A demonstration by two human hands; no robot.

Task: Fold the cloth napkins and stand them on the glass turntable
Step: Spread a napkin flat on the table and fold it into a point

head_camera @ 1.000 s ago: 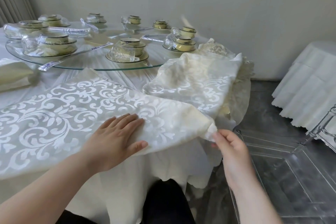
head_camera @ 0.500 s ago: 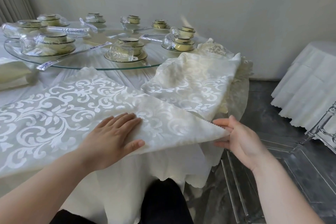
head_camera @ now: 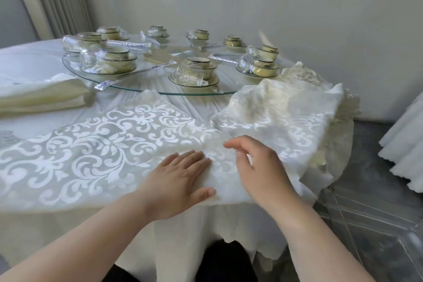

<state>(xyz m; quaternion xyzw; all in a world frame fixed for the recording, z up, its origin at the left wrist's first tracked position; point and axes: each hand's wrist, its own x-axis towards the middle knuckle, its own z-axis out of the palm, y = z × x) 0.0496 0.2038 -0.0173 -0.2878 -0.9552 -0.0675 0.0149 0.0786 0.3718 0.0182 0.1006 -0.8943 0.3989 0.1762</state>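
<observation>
You have one patterned napkin [head_camera: 91, 144] spread on the worktop [head_camera: 34, 57], one heap of napkins [head_camera: 286, 110] to its right, number in it unreadable, and one folded cream stack [head_camera: 45, 96] at left. One glass turntable [head_camera: 128, 84] carries at least eight crockery sets [head_camera: 199, 68].

Head camera looks down over table [head_camera: 34, 57]
</observation>
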